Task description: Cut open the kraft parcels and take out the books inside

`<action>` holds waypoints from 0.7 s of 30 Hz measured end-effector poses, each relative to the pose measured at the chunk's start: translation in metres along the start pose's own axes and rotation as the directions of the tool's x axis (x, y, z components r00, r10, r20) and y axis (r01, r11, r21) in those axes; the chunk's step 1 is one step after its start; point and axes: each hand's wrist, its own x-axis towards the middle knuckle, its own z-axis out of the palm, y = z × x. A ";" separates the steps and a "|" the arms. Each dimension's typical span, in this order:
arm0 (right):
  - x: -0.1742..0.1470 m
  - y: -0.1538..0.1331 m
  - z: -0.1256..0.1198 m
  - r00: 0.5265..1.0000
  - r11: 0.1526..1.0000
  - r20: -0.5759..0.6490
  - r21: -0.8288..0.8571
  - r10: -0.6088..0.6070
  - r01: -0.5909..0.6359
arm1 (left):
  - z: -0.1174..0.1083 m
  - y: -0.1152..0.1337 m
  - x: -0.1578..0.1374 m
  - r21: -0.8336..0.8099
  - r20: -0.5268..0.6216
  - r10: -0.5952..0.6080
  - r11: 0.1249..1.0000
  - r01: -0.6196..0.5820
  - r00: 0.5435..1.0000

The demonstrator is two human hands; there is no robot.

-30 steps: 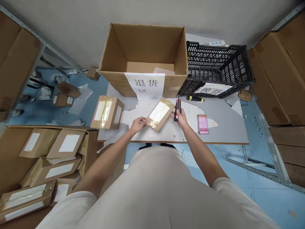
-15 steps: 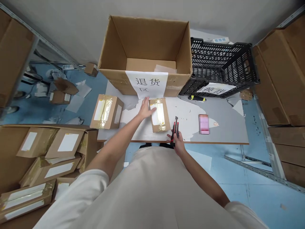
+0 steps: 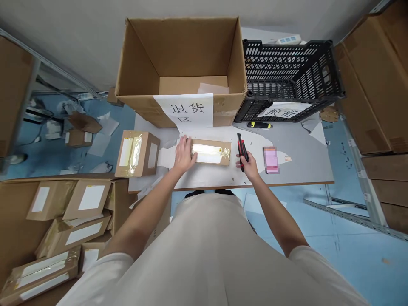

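Note:
A small taped cardboard box (image 3: 225, 153) with a shiny white label lies lengthwise across the table in front of me. My left hand (image 3: 185, 155) grips its left end, the thumb along the near side and the fingers over the far corner. To the right of the box, my right hand (image 3: 250, 166) is closed around a red and black utility knife (image 3: 242, 148), whose tip points away from me. Knife and box are apart. Further left on the table stands a larger taped carton (image 3: 139, 154) with white labels, touched by neither hand.
Behind the box stand a big open carton (image 3: 140, 102) with a paper sign and a black plastic crate (image 3: 288, 91). A yellow-black tool (image 3: 259, 125) and a pink phone-like object (image 3: 271, 160) lie on the right. A bin of parcels (image 3: 119, 204) is at lower left.
The small box has turned from upright-lengthwise to crosswise, with my left hand now at its left end. My right hand has moved forward and right with the utility knife.

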 end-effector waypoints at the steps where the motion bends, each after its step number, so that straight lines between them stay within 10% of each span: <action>1: -0.006 0.001 -0.007 1.000 0.999 0.025 -0.053 0.012 -0.011 | -0.001 0.004 0.008 0.044 0.070 0.119 0.992 -0.122 0.990; 6: -0.030 0.006 -0.024 0.982 0.993 0.173 -0.097 0.079 -0.063 | -0.002 0.022 0.040 0.156 0.330 0.246 0.938 -0.310 0.911; 21: -0.022 -0.009 -0.035 0.942 0.973 0.296 -0.208 0.158 -0.098 | 0.004 0.020 0.052 0.168 0.278 0.221 0.947 -0.274 0.935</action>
